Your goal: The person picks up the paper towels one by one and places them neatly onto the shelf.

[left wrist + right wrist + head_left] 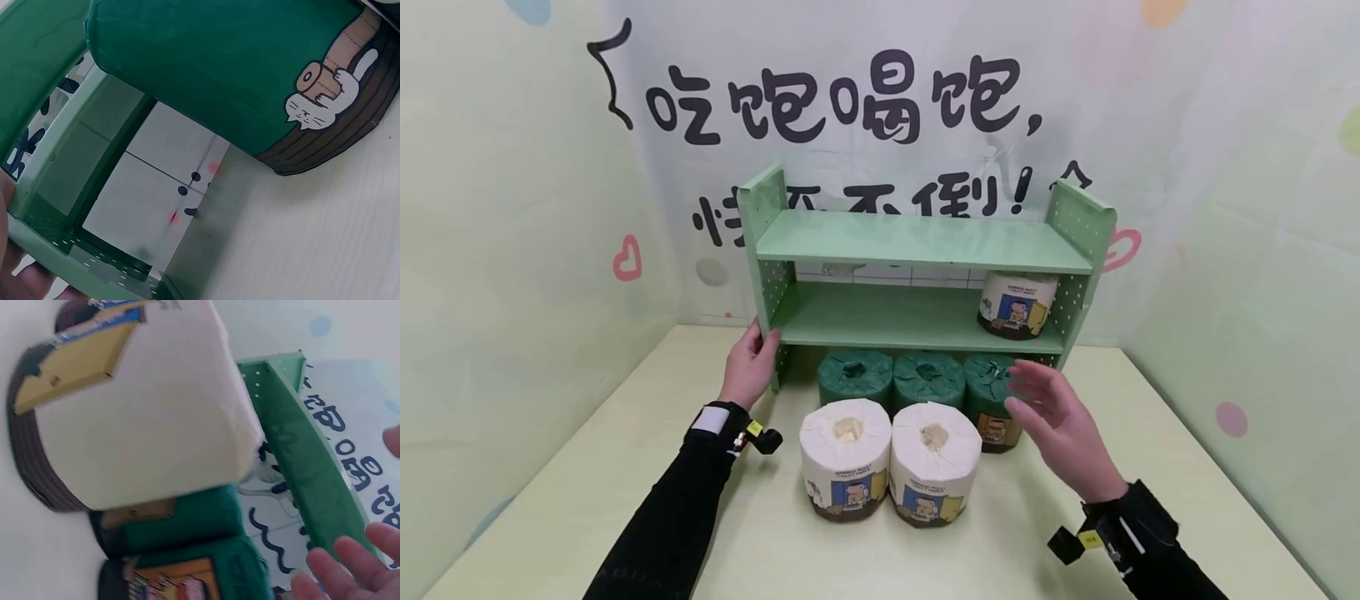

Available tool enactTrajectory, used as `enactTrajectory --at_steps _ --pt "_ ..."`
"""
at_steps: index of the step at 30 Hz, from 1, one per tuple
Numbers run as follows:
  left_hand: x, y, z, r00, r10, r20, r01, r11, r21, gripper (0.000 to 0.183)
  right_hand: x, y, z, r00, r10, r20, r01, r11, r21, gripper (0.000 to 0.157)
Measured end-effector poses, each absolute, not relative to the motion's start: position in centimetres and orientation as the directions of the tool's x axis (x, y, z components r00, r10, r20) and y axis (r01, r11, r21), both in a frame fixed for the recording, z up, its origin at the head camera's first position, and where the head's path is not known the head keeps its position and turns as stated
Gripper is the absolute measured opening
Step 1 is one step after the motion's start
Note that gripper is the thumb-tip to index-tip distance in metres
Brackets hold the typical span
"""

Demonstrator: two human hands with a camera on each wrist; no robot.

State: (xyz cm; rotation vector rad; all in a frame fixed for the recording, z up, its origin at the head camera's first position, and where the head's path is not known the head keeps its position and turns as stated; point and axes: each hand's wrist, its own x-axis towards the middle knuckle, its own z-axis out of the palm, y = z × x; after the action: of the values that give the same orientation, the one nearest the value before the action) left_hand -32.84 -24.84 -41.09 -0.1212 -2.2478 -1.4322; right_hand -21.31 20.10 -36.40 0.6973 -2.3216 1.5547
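My left hand (751,367) grips the left side panel of the small green shelf (917,242), thumb on one side and fingers on the other. Fingers spread, my right hand (1063,433) is raised beside the rightmost green-wrapped toilet roll (992,429) and overlaps its edge in the head view; nothing is in it. A white-wrapped toilet roll (1017,307) stands upright at the right end of the middle board. Two more white toilet rolls (846,467) stand side by side on the table, before a row of three green ones.
The green rolls, among them the middle one (928,379), stand at the shelf's front foot, partly hidden by the white pair. The pale table (625,467) is enclosed by a printed cloth backdrop (865,33) on the back and both sides.
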Motion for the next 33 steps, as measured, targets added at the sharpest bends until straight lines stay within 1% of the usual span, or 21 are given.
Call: enactTrajectory --at_steps 5,10,15,18,21,25,33 --pt "-32.9 -24.7 -41.1 -0.882 -0.17 0.44 0.326 0.454 0.829 0.047 -20.7 19.0 -37.7 -0.832 -0.353 0.428 -0.517 0.211 -0.83 0.053" --pt "-32.8 -24.8 -41.1 -0.881 -0.169 0.442 0.327 0.457 0.827 0.046 -20.4 18.1 -38.6 -0.834 -0.395 0.386 -0.494 0.22 -0.841 0.054" --pt "-32.8 -24.7 -40.9 -0.873 -0.176 0.456 0.334 0.468 0.819 0.044 -20.3 17.3 -39.6 -0.835 -0.428 0.347 -0.479 0.255 -0.84 0.059" --pt "-32.8 -24.7 -40.8 -0.872 -0.176 0.456 0.333 0.468 0.818 0.045 -20.3 16.9 -40.4 -0.837 -0.443 0.32 -0.468 0.278 -0.839 0.068" --pt "-32.8 -24.6 -40.8 -0.874 -0.183 0.451 0.327 0.464 0.823 0.045 -20.1 16.4 -41.1 -0.849 -0.451 0.275 -0.434 0.3 -0.849 0.082" --pt "-32.8 -24.6 -40.8 -0.874 -0.195 0.444 0.318 0.459 0.829 0.044 -19.9 15.9 -41.8 -0.861 -0.459 0.219 -0.38 0.294 -0.877 0.098" --pt "-32.9 -24.6 -40.9 -0.876 -0.183 0.446 0.325 0.462 0.826 0.046 -19.8 14.7 -43.0 -0.869 -0.45 0.205 -0.349 0.265 -0.899 0.112"
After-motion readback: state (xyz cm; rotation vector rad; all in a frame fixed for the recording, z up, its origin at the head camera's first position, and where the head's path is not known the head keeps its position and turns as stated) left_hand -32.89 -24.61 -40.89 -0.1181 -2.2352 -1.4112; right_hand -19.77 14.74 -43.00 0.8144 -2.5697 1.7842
